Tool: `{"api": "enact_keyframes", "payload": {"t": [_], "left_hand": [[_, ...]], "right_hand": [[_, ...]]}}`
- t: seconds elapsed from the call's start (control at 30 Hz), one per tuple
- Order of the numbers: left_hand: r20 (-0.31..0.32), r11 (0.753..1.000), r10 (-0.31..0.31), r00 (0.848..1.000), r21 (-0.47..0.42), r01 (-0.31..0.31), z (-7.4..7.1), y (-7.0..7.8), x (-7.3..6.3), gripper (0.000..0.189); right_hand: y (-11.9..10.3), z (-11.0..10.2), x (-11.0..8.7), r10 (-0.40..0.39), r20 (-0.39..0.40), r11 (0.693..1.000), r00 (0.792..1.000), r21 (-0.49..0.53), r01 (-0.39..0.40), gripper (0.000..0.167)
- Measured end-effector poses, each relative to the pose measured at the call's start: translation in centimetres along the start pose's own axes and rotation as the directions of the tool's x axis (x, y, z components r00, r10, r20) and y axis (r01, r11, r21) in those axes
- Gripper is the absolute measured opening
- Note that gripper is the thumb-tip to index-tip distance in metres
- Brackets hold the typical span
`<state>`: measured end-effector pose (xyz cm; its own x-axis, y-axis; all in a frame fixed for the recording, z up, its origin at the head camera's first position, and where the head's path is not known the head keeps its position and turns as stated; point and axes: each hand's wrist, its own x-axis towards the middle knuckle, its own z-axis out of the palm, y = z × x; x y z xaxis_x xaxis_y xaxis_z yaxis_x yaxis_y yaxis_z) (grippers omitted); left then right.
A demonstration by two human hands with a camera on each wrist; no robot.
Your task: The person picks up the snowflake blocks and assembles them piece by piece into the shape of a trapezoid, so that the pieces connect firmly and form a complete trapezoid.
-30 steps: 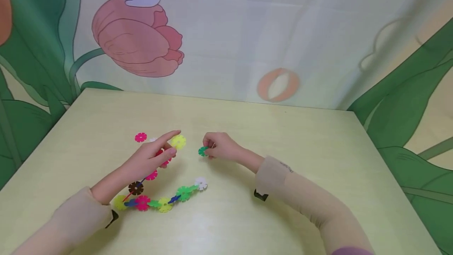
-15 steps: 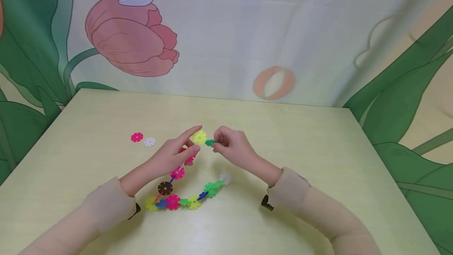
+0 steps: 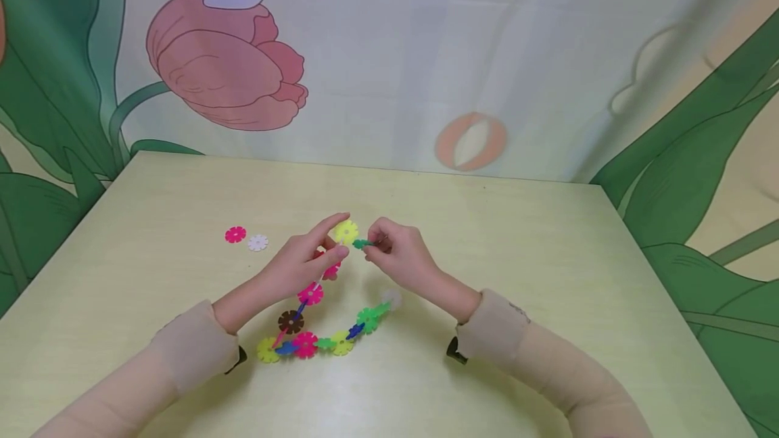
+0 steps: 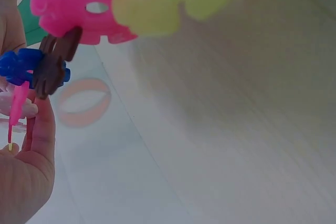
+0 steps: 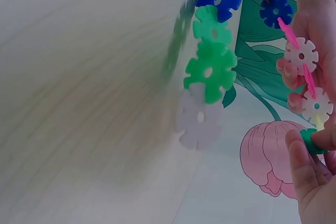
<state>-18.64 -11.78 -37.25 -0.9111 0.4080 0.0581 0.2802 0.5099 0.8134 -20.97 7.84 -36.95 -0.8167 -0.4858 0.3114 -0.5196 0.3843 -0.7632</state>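
My left hand (image 3: 298,262) pinches a chain of interlocked snowflake discs near its upper end, where a yellow disc (image 3: 347,230) stands upright by the fingertips. A green snowflake disc (image 3: 360,244), seen nearly edge-on, is pinched between thumb and fingers of my right hand (image 3: 404,249). It meets the yellow disc's lower edge; whether the slots are joined I cannot tell. Below the hands the chain curves past a brown disc (image 3: 291,322) and a pink disc (image 3: 305,345) to a white end disc (image 5: 200,119). Left fingers hide part of the chain.
A loose pink disc (image 3: 235,234) and a loose white disc (image 3: 258,242) lie on the pale table (image 3: 517,235), left of the hands. Behind the table's far edge hangs a printed curtain (image 3: 377,73).
My left hand has carried the chain rightward, bringing the yellow disc to the green one. The green disc has turned edge-on. Over the last half second the hands hardly moved.
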Motion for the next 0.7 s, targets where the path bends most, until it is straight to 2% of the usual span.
{"api": "enact_keyframes", "payload": {"t": [0.2,0.37,0.7], "left_hand": [[0.000,1.000,0.002,1.000,0.015,-0.002,-0.17,0.10,-0.13,0.056],[0.023,1.000,-0.005,1.000,0.028,0.004,-0.15,0.15,-0.08,0.057],[0.065,0.999,-0.016,0.998,0.053,0.012,-0.40,0.00,-0.19,0.051]], "right_hand": [[-0.21,-0.06,0.07,-0.018,-0.039,0.999,0.999,-0.039,0.016,0.010],[-0.22,0.08,-0.01,-0.072,-0.042,0.995,0.996,-0.068,0.069,0.011],[-0.57,0.26,-0.10,-0.128,-0.043,0.980,0.991,-0.161,0.120,0.011]]}}
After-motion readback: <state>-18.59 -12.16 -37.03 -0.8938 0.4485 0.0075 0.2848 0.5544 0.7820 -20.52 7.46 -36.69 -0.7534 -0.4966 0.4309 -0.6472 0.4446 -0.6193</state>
